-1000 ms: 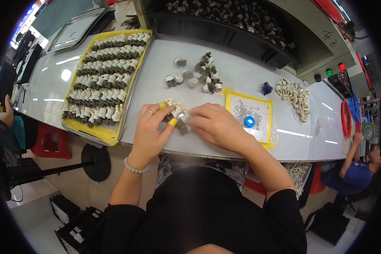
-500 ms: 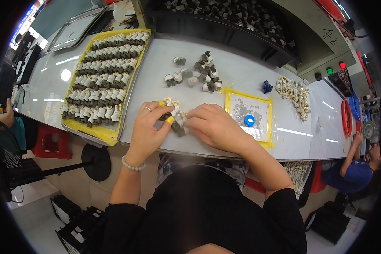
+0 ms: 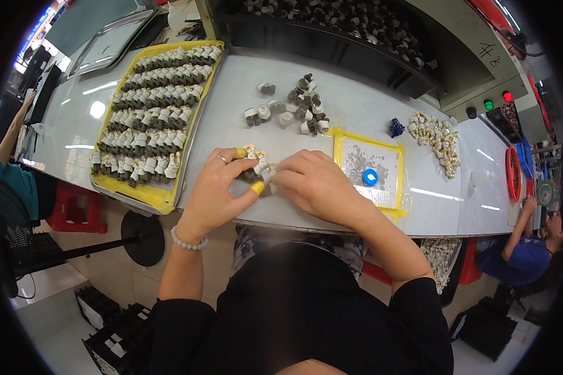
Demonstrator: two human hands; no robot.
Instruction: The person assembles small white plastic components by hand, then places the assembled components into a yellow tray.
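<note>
My left hand (image 3: pixel 216 190), with yellow finger covers on thumb and index finger, closes around small white-and-dark-grey figurines (image 3: pixel 256 153) just above the white table. My right hand (image 3: pixel 316 186) comes in from the other side with its fingertips pinched at the same pieces. Its fingers partly hide what they grip. Beyond the hands lies a loose group of white-and-grey pieces (image 3: pixel 306 103), some on their sides. To the left, a yellow-edged tray (image 3: pixel 162 203) carries several rows of similar figurines. A yellow-taped pad (image 3: pixel 388 150) right of my hands bears grey spots and a blue round cap (image 3: pixel 370 177).
A pile of small white-and-yellow parts (image 3: pixel 435 140) lies right of the pad, beside a dark blue lump (image 3: pixel 396 127). At the back a black bin (image 3: pixel 331 50) full of pieces sits in a machine housing. Co-workers are at both sides; a red stool (image 3: pixel 75 209) stands lower left.
My left hand has shifted slightly, its wrist moving a little left and its thumb closer to my right fingers. At far left, the co-worker's arm now reaches forward.
</note>
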